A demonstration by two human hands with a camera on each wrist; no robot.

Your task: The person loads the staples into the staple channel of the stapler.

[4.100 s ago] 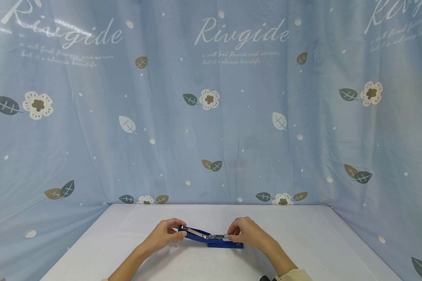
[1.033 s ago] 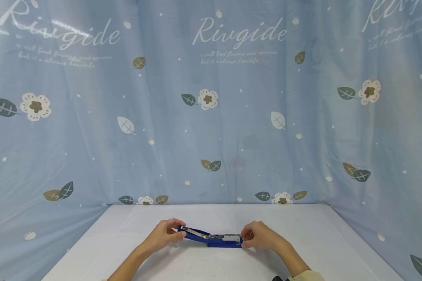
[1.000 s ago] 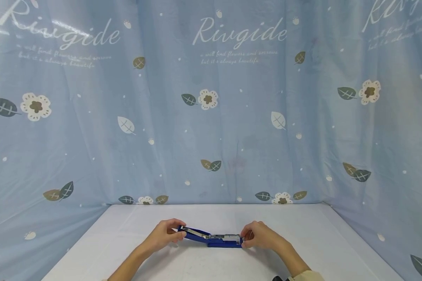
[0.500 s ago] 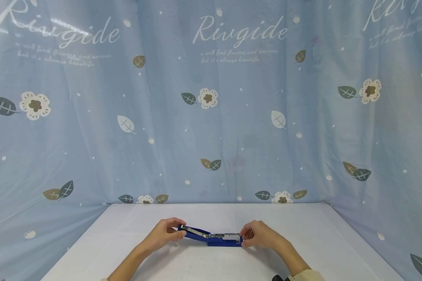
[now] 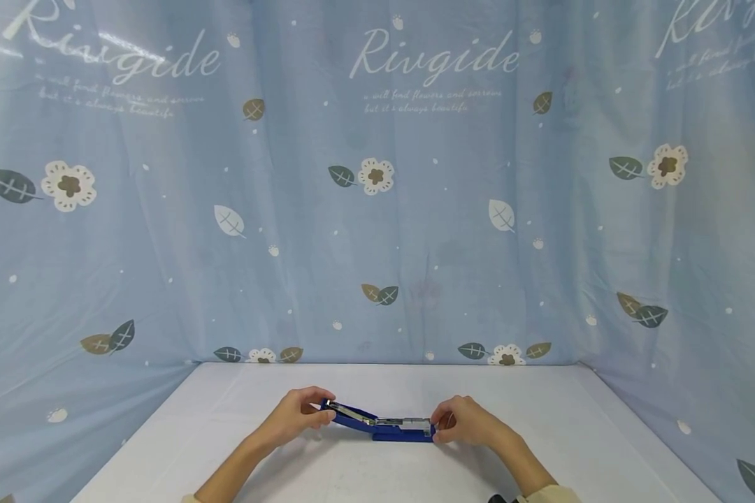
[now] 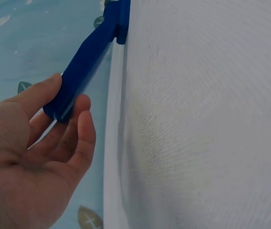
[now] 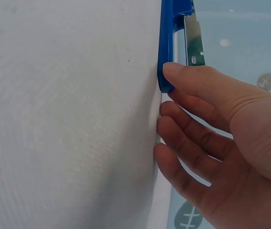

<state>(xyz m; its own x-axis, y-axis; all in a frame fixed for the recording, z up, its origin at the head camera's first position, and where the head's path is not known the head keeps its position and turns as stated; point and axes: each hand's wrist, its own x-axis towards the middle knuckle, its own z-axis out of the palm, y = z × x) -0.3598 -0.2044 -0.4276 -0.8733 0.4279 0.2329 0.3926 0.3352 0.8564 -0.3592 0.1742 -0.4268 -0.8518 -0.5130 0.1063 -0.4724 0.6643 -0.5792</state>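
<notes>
A blue stapler [image 5: 404,437] lies spread wide on the white table, its base flat and its top arm [image 5: 352,419] swung back and raised to the left. My left hand [image 5: 297,417] pinches the free end of that arm between thumb and fingers, as the left wrist view of the blue arm [image 6: 87,59] also shows. At the other end, my right hand [image 5: 468,421] grips the tip of the base, the thumb pressed on its side [image 7: 166,52] in the right wrist view. The silver metal magazine [image 5: 415,423] stands over the base, just by the right fingers.
The white-covered table [image 5: 377,475] runs back to a light blue curtain [image 5: 377,244] printed with leaves and flowers, which hangs behind and on both sides. A small dark object [image 5: 497,499] shows at the right sleeve.
About four seconds ago my right hand was at the metal magazine; since then it has moved right and down to the end of the base. The left hand keeps its hold.
</notes>
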